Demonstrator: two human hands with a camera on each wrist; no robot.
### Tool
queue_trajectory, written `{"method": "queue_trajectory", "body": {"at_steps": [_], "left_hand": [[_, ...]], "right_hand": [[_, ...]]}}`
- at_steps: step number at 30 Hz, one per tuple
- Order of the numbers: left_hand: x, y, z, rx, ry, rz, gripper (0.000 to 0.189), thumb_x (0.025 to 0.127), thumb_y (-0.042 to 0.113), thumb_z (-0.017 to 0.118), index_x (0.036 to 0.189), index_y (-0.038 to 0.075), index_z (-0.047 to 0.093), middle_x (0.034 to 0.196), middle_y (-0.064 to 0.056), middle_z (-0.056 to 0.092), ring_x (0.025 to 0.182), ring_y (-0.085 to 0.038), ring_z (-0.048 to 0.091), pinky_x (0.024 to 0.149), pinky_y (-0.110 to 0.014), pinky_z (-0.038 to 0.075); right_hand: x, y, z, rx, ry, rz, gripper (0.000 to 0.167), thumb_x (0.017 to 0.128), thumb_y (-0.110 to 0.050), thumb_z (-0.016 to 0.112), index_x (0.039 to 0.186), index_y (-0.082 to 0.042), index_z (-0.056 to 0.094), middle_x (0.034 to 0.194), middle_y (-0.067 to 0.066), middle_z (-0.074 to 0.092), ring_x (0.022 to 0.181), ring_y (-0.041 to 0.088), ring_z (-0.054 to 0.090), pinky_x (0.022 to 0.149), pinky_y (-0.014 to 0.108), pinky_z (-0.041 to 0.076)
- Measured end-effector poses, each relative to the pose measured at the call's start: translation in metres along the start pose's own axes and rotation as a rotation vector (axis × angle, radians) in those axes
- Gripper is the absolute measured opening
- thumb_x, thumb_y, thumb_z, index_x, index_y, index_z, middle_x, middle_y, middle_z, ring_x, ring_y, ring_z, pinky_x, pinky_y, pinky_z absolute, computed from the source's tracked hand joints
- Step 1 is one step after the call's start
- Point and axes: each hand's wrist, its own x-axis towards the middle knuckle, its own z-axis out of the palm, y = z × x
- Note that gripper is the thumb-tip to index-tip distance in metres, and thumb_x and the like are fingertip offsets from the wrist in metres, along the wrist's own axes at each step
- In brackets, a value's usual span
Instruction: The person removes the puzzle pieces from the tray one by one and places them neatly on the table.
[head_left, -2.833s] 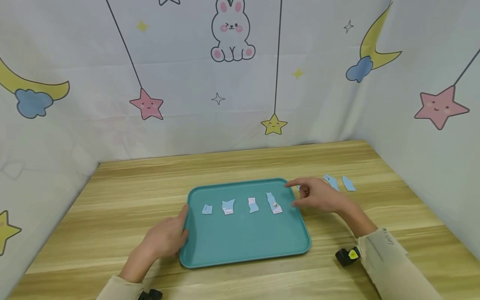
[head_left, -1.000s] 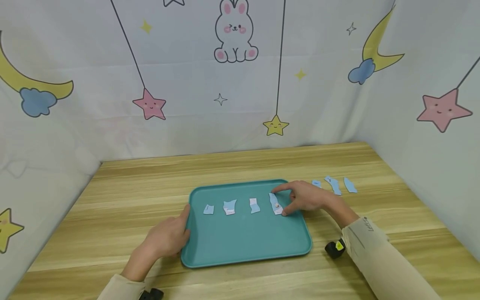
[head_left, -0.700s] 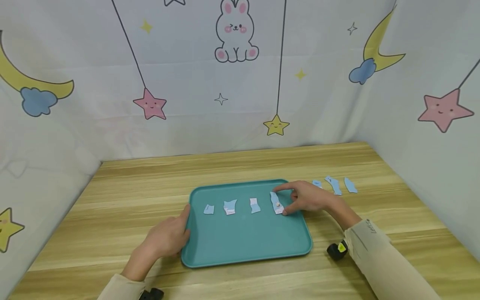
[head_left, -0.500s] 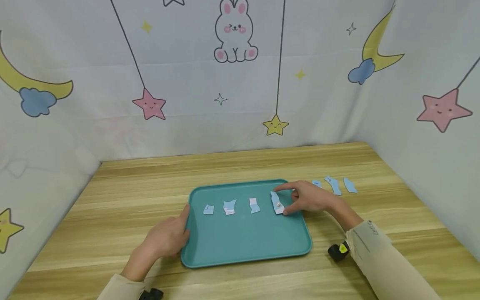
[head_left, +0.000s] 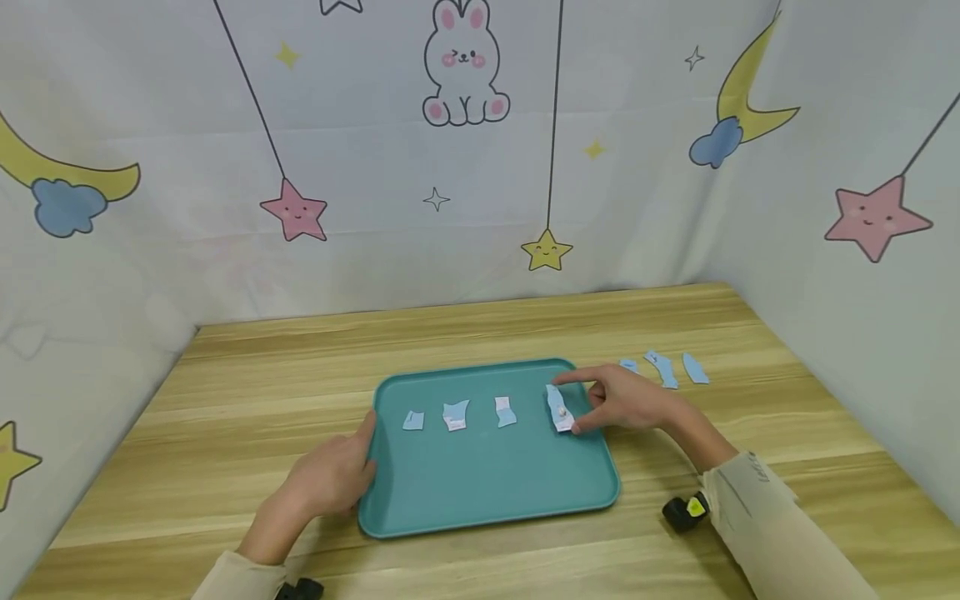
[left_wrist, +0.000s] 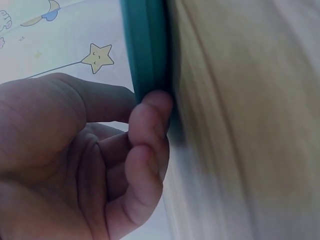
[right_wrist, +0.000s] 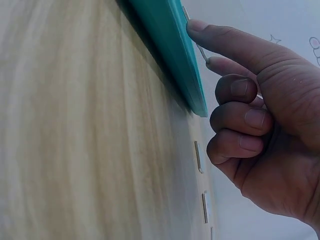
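My left hand [head_left: 330,475] grips the left rim of a teal tray [head_left: 487,492]; in the left wrist view its fingers [left_wrist: 147,130] curl at the tray's edge. Over the tray's right side, my right hand [head_left: 626,400] pinches a long blue and white puzzle piece [head_left: 558,408] end to end between index finger and thumb. Its other fingers [right_wrist: 242,117] are curled in, as the right wrist view shows. Left of that piece, three more lie in a row on the tray: a small blue piece [head_left: 413,421], a blue and white piece [head_left: 455,415] and a narrow piece [head_left: 505,411].
Beyond the tray's right side, on the wooden table [head_left: 262,358], lie a slim blue piece [head_left: 695,368], a crooked blue piece [head_left: 662,369] and a small blue piece [head_left: 628,365] partly behind my right hand. A printed white curtain [head_left: 360,150] encloses the back and sides.
My right hand has come left from the tray's right rim and taken the long puzzle piece by its ends. That piece has shifted slightly right. My left hand has stayed at the rim.
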Motion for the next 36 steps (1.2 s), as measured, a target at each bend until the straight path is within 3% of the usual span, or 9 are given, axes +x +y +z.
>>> {"method": "queue_trajectory", "body": {"at_steps": [10, 20, 36], "left_hand": [[0.000, 0.000, -0.001, -0.018, -0.013, 0.006, 0.073, 0.104, 0.007, 0.054, 0.163, -0.014, 0.016, 0.059, -0.005, 0.058, 0.044, -0.016, 0.058, 0.049, -0.031, 0.042], [-0.002, -0.001, -0.002, -0.034, -0.016, 0.015, 0.073, 0.103, 0.005, 0.052, 0.162, -0.015, 0.015, 0.055, -0.005, 0.057, 0.042, -0.017, 0.056, 0.049, -0.032, 0.042], [-0.003, 0.001, -0.003, -0.038, -0.028, -0.010, 0.073, 0.103, 0.005, 0.050, 0.163, -0.014, 0.013, 0.056, -0.006, 0.058, 0.043, -0.017, 0.056, 0.049, -0.032, 0.043]], "right_hand": [[-0.020, 0.004, -0.006, -0.004, 0.054, -0.004, 0.069, 0.084, -0.027, 0.088, 0.147, -0.014, 0.063, 0.058, -0.009, 0.038, 0.054, 0.005, 0.034, 0.059, 0.025, 0.036], [-0.043, 0.011, -0.018, 0.075, 0.057, -0.010, 0.074, 0.086, -0.022, 0.087, 0.151, -0.004, 0.056, 0.060, -0.008, 0.040, 0.054, 0.003, 0.034, 0.058, 0.024, 0.037], [-0.062, 0.032, -0.026, 0.052, 0.060, 0.066, 0.071, 0.088, -0.025, 0.086, 0.152, -0.011, 0.057, 0.061, -0.008, 0.041, 0.054, 0.003, 0.032, 0.053, 0.023, 0.033]]}}
